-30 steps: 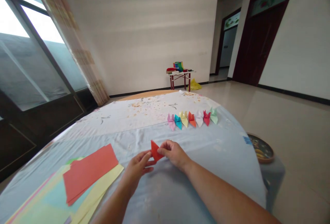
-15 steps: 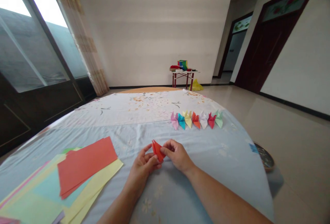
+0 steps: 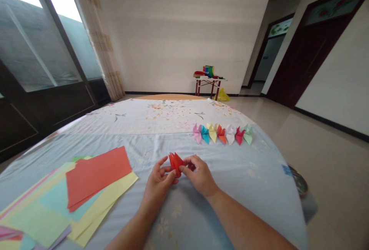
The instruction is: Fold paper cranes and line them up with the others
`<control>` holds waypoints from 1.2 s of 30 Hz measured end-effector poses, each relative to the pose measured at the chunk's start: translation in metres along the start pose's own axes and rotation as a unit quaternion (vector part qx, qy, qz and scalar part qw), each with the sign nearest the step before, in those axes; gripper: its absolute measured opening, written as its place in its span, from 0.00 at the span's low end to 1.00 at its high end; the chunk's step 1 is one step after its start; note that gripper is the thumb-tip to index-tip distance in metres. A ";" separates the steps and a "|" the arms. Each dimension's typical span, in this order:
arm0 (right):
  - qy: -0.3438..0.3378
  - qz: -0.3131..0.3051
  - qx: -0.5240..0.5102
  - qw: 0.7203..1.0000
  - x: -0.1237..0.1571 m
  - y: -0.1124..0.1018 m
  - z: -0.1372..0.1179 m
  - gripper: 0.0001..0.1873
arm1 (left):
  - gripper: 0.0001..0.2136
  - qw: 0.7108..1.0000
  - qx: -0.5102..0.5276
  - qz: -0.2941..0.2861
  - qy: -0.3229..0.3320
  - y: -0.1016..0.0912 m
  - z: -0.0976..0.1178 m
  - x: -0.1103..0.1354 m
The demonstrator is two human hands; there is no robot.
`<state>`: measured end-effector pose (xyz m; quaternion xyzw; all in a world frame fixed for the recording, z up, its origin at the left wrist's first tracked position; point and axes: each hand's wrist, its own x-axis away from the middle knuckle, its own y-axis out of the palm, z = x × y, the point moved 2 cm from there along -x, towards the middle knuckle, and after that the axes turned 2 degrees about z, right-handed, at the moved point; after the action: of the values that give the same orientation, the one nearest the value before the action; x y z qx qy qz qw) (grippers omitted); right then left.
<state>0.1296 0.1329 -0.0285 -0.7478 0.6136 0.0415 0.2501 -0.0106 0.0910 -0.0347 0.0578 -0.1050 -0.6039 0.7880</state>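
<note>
A small piece of folded red paper (image 3: 175, 162) is held up above the cloth between my two hands, its pointed layers fanned apart at the top. My left hand (image 3: 161, 177) pinches its lower left side with thumb and fingers. From the right, my right hand (image 3: 199, 174) grips the paper's edge between thumb and forefinger. Beyond the hands, a row of several folded paper figures (image 3: 221, 134) in pink, blue, yellow, orange, white, red and green stands on the table.
Red paper sheets (image 3: 99, 177) lie on a loose stack of coloured sheets (image 3: 46, 213) at the left. A pale floral tablecloth (image 3: 161, 127) covers the round table. Farther off are a small side table (image 3: 210, 78) with items on it and a yellow bag (image 3: 223, 95).
The folded red paper's layers have spread apart at the top, and it has turned slightly in my fingers. Both hands keep their hold. The whole view has shifted a little.
</note>
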 end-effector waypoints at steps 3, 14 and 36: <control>-0.003 0.003 0.015 1.000 0.000 0.000 -0.001 0.07 | 0.37 1.000 0.002 -0.006 0.003 0.002 0.000 0.001; -0.048 -0.019 0.039 0.998 0.003 -0.001 -0.009 0.07 | 0.35 0.999 -0.002 -0.020 0.026 0.003 0.000 0.001; -0.032 -0.048 -0.083 0.995 0.000 -0.004 -0.001 0.08 | 0.21 0.998 -0.019 -0.052 0.025 0.000 0.005 0.003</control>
<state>0.1333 0.1334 -0.0263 -0.7931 0.5629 0.1039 0.2082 -0.0113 0.0882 -0.0300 0.0638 -0.0705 -0.6442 0.7589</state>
